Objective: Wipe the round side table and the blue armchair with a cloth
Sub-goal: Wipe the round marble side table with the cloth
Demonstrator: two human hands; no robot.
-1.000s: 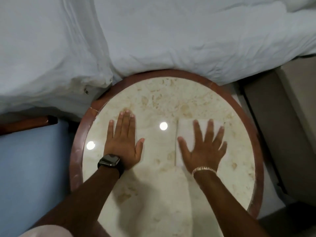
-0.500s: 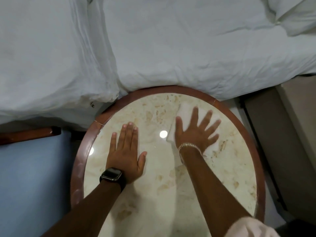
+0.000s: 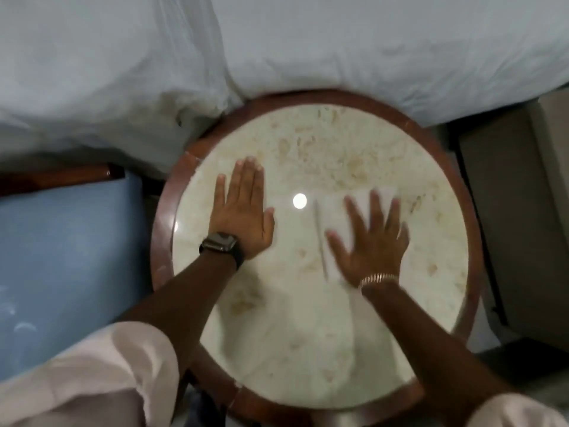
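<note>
The round side table [image 3: 338, 143] has a cream marble top inside a reddish wooden rim. My left hand [image 3: 243, 214], with a dark watch on the wrist, lies flat and spread on the left part of the top. My right hand [image 3: 372, 241], with a bracelet, presses flat on a white cloth [image 3: 332, 217] on the right part of the top; most of the cloth is under the palm and fingers. This hand is blurred. The blue armchair [image 3: 67, 257] stands to the left of the table, with its wooden arm [image 3: 61, 177] at the back.
A bed with white sheets [image 3: 308, 44] presses against the table's far rim. A beige piece of furniture [image 3: 523, 211] stands close on the right. A ceiling light reflects [image 3: 299, 200] in the middle of the marble.
My right hand slid the cloth from the far part of the top back toward me and a little right. My left hand stayed flat on the left side.
</note>
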